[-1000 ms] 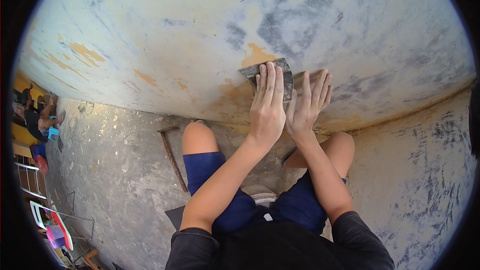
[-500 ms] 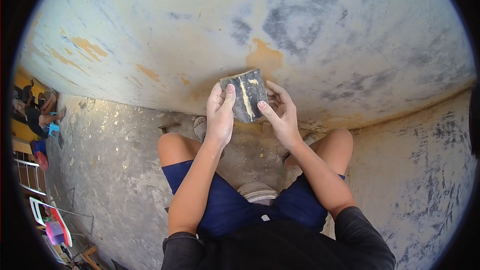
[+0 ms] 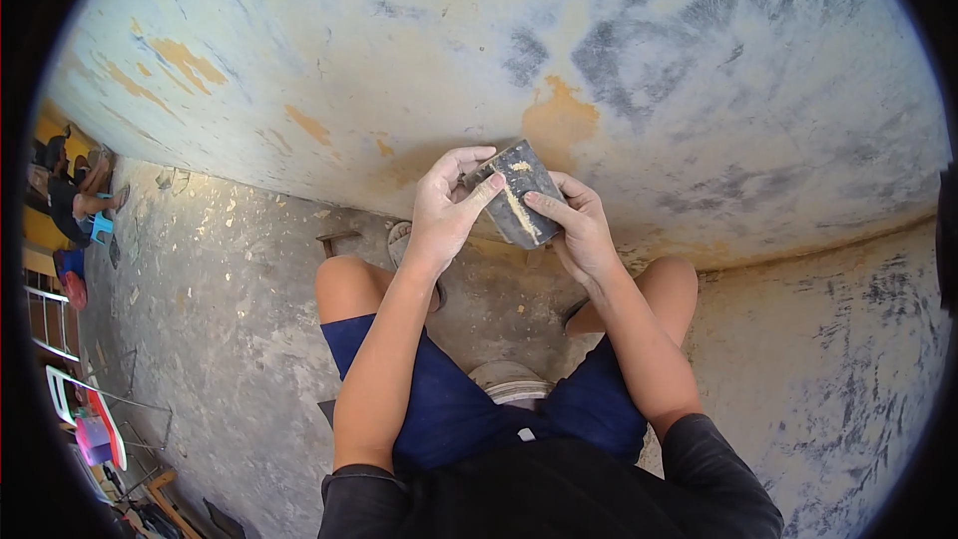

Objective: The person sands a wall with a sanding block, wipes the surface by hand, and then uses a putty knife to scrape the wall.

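Between my two hands is a folded piece of sandpaper, dark grey with a pale yellow streak and a smaller patch on its face. It is tilted, its upper end leaning left. My left hand grips its left edge, thumb on the face and fingers behind. On the right edge, my right hand has its thumb pressed on the face, and the other fingers are partly hidden behind. Both hands are dusted white. Just beyond them stands the wall, pale with dark scuffs and orange patches.
I sit on a round, whitish seat, knees apart. Flakes litter the grey concrete floor. At the far left are another person, a blue stool, a white-and-red chair and a purple container.
The sandpaper has turned counter-clockwise and shifted slightly right. My left fingers have moved up to its upper left edge, and my right hand has closed in on its right edge.
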The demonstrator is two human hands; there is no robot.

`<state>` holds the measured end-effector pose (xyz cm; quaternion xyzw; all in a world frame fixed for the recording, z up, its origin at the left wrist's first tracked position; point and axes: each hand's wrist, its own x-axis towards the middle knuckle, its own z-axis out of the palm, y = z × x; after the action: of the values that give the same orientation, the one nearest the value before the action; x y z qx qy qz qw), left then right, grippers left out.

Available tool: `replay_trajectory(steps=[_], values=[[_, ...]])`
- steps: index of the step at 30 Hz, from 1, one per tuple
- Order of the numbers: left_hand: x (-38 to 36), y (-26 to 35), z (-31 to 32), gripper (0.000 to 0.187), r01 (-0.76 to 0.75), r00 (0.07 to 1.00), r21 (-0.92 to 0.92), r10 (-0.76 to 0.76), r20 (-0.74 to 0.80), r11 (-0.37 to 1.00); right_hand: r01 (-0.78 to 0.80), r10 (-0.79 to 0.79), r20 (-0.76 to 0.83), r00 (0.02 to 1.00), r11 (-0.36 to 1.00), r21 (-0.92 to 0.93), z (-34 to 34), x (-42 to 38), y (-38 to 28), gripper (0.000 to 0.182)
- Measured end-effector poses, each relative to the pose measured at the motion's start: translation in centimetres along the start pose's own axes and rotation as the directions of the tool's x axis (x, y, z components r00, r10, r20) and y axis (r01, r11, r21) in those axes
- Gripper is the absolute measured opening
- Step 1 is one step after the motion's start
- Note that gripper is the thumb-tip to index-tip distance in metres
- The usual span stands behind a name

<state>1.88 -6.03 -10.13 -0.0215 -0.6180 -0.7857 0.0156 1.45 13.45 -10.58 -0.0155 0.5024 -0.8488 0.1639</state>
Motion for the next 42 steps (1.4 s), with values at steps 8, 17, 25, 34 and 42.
replay_trajectory(steps=[8, 17, 25, 34, 42], values=[[0.2, -1.4, 0.7, 0.03, 0.017, 0.999, -0.117, -0.022, -0.047, 0.993, 0.061, -0.069, 0.067, 0.995, 0.992, 0.114, 1.3, -2.0, -1.5, 0.048], [0.3, -1.2, 3.1, 0.033, -0.231, 0.969, 0.168, 0.242, -0.051, 0.958, 0.309, -0.368, -0.081, 0.926, 0.864, -0.397, 2.3, -4.7, -0.7, 0.044], [1.9, -0.8, 3.5, 0.064, -0.503, 0.613, 0.733, 0.787, -0.072, 0.459, 0.161, -0.764, 0.646, -0.011, -0.639, -0.752, 0.9, -5.5, -7.4, 0.043], [3.7, -0.6, 3.9, 0.125, -0.323, 0.605, 0.848, 0.781, -0.156, 0.42, 0.02, -0.298, 0.88, 0.369, -0.944, -0.328, 0.7, 3.2, -11.9, 0.052], [4.2, -0.9, 3.7, 0.152, -0.245, 0.736, 0.782, 0.635, -0.235, 0.573, 0.054, -0.19, 0.889, 0.417, -0.971, -0.233, -2.0, 3.0, -13.0, 0.056]])
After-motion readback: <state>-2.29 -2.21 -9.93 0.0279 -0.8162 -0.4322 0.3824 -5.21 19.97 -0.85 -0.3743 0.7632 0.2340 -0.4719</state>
